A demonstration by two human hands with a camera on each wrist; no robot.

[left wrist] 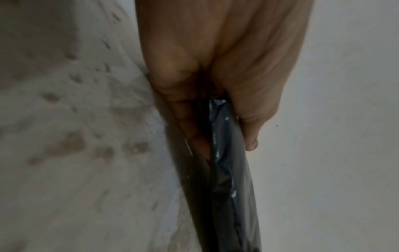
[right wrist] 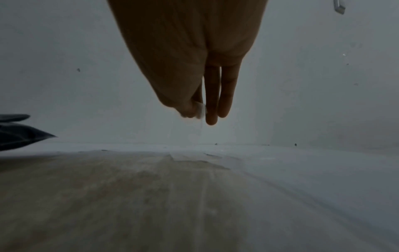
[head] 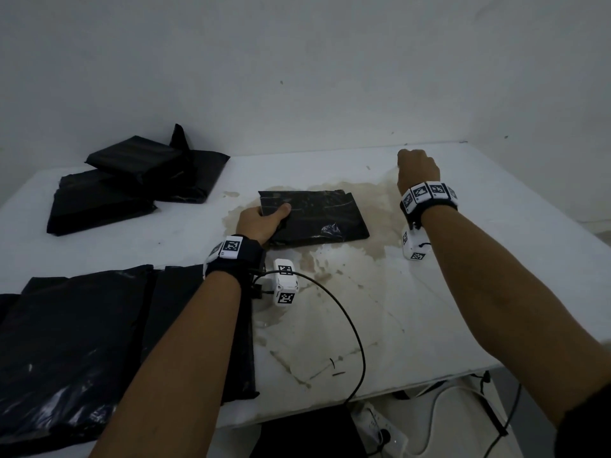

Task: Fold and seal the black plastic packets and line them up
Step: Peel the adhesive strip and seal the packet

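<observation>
I am gripping the folded packet (head: 314,216) at frame centre with my left hand (head: 261,223), thumb on top and fingers (left wrist: 190,129) curled beneath its near-left edge, on the stained tabletop (head: 463,292). My right hand (head: 418,171) is hovering at upper right, thumb and a finger pinching a small clear strip (right wrist: 200,111), the other fingers (right wrist: 226,95) straight. A packet pile (head: 132,180) is lying at upper left, flat bags (head: 82,342) at lower left
</observation>
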